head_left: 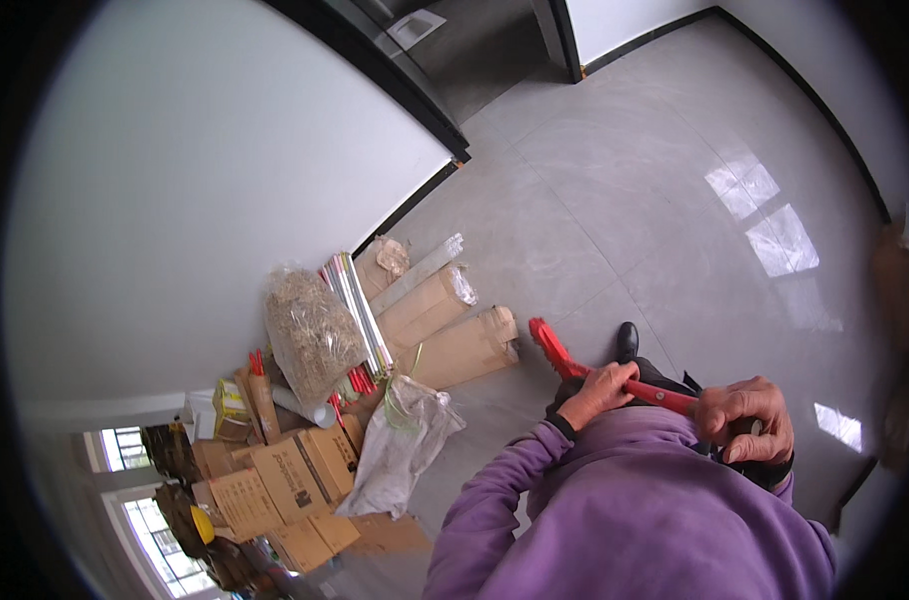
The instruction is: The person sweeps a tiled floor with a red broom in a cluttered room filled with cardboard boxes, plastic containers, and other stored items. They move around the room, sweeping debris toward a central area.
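Note:
A red tool (661,395) lies across my waist, with a rough, jagged-edged head at its far left end and a screw or rivet in its shaft. Its exact kind I cannot tell. My left hand (604,388) is wrapped around the shaft just behind the head. Farther right, my right hand (751,420) grips the rear of the tool, where a round dark end shows between thumb and fingers. Below the head, one black shoe (628,341) stands on the glossy grey tile floor (574,225).
Left of me are cardboard boxes (286,480), long carton-wrapped packages (454,349), a bundle of thin poles (357,311), a clear bag of dry fibrous material (312,330) and a whitish woven sack (402,450). A dark-framed doorway (447,127) opens ahead, with a squat toilet (415,28) beyond.

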A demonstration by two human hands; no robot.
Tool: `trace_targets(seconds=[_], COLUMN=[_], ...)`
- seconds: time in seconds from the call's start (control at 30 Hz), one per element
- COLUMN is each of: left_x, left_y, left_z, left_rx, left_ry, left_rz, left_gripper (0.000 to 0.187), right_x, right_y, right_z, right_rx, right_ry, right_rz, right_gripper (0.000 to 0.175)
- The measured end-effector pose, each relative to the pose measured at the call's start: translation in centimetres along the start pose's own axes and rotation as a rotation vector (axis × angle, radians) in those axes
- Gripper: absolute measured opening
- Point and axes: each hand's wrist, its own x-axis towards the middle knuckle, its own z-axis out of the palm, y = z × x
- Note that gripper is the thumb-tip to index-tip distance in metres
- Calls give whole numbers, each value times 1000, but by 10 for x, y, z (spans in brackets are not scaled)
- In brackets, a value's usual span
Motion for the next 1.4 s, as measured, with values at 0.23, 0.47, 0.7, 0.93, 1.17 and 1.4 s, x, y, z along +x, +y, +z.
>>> trace_targets(seconds=[0.23,0.47,0.7,0.93,1.17,1.4], left_x=[118,224,285,309,310,285], left_y=[-7,-49,-164,-307,-376,-260], left_z=[-75,-170,-276,-340,-284,-151], left_rx=[139,289,386,421,385,60], left_ry=[-15,20,-93,-20,145,21], left_rz=[46,103,111,-68,-80,146], left_gripper=[31,26,15,13,13,8], right_x=[67,112,240,376,418,341], right_y=[-29,-12,33,133,199,100], right_z=[-52,-58,-53,-80,-130,-91], right_rx=[-186,-447,-1061,-582,142,-78], right_ry=[-58,484,517,495,573,750], right_rz=[-264,-199,263,681,1159,1486], right_gripper=[26,21,21,26,58,54])
